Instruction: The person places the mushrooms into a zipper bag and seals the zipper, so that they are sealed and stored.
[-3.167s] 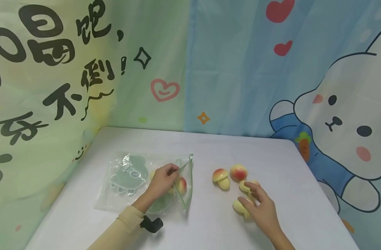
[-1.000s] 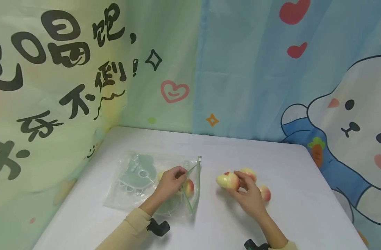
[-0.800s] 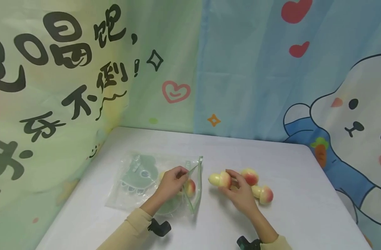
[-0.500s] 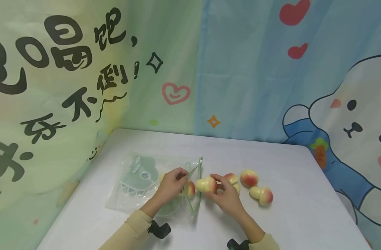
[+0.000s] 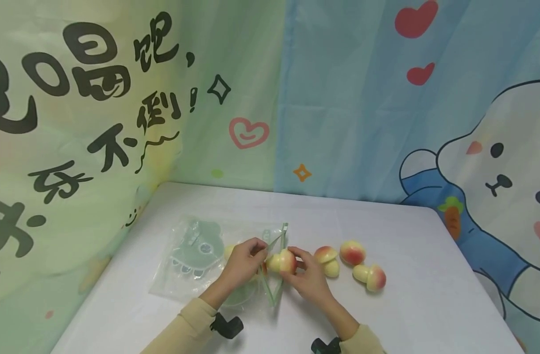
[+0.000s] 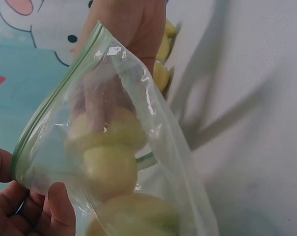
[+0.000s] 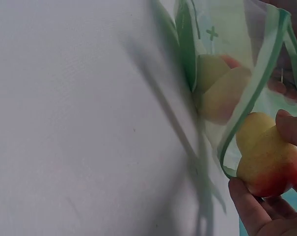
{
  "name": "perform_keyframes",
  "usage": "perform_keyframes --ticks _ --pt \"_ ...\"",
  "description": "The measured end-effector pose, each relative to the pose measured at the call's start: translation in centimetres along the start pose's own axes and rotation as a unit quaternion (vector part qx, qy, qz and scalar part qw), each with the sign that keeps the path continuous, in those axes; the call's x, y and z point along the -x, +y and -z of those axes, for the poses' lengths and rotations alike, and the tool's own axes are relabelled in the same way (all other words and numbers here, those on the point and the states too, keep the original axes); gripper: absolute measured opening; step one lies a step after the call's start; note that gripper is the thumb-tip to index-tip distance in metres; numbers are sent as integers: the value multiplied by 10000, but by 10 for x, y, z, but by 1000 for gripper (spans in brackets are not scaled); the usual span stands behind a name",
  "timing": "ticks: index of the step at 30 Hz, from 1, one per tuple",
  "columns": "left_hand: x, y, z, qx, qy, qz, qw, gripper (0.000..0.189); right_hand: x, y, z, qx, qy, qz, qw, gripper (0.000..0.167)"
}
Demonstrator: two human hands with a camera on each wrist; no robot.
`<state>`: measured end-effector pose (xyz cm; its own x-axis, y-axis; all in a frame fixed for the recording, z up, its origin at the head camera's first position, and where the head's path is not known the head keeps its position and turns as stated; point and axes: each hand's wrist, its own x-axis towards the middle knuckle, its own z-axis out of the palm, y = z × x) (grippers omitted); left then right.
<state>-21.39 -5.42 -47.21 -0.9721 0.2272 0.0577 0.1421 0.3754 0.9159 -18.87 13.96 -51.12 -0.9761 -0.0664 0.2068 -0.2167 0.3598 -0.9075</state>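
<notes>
Clear bag (image 5: 230,233): left hand (image 5: 245,256) pinches its rim (image 7: 259,82), right hand (image 5: 309,278) grips mushroom (image 5: 285,262) at that rim, where any sagging could snag it.

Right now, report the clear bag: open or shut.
The bag is open: the left hand holds one green lip apart from the other.

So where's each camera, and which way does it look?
Head: on the head, looking forward and down at the table; left hand, right hand and sleeves show.
Left wrist: on that wrist, facing the open bag; both hands show.
Right wrist: on that wrist, facing bag and table; both hands show.
Both wrist views show the held toy mushroom.
</notes>
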Motion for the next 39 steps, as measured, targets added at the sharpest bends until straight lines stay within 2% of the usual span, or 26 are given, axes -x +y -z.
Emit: perform_keyframes --ticks 6,14,20,26,33,39 --pt "-1 -1 -1 -118 15 -38 9999 17 -4 -1 -9 58 -158 5 9999 59" --pt "-2 -4 -1 -390 68 -455 9982 13 -11 -5 -18 338 -359 86 9987 58" --pt "-2 -4 -2 -216 69 -387 9990 12 -16 -5 -25 433 -491 90 9978 59" --pt "-2 -5 -2 -75 -4 -353 9993 14 -22 -2 -31 475 -642 78 9968 49" --pt "-1 -5 -3 -215 31 -349 9992 12 -19 0 -34 651 -987 -3 9930 47" --pt "-2 -6 -3 -198 26 -335 9992 11 -16 1 -33 659 -1054 35 9922 47"
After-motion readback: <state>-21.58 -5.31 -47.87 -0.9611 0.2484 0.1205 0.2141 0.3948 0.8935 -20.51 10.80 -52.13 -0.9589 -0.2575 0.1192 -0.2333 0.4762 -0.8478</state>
